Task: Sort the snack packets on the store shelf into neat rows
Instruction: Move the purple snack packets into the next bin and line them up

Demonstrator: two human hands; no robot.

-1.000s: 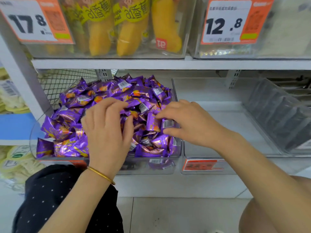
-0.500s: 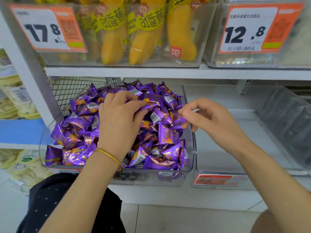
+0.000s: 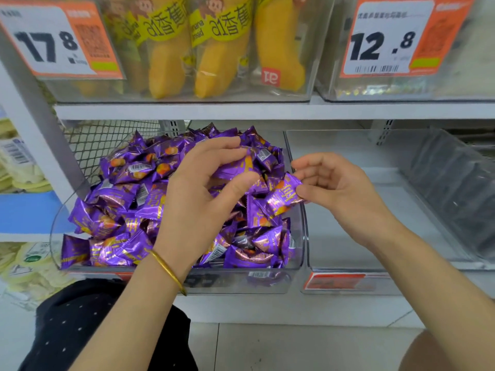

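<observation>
— Snack packets (image 3: pixel 120 215), purple foil. Location?
— Heaped loose in the clear bin (image 3: pixel 298 253) at the left end of the lower shelf (image 3: pixel 267 309), piled above its rim, no rows to be seen.
— Next entry down in size?
— Neighbour bin (image 3: pixel 348 236), touching the first on its right. On the shelf above, banana bread packs (image 3: pixel 166 62) behind a 17.8 price tag (image 3: pixel 53 38).
— Hands?
— Left hand (image 3: pixel 198 199): over the middle of the heap, fingers and thumb curled round one packet (image 3: pixel 235 167). Right hand (image 3: pixel 340 188): at the clear bin's right wall, pinching a second packet (image 3: pixel 282 196) by its end between thumb and fingertips.
— Smallest item?
— Gold bangle (image 3: pixel 168 271), on the left wrist, over the bin's front edge.
</observation>
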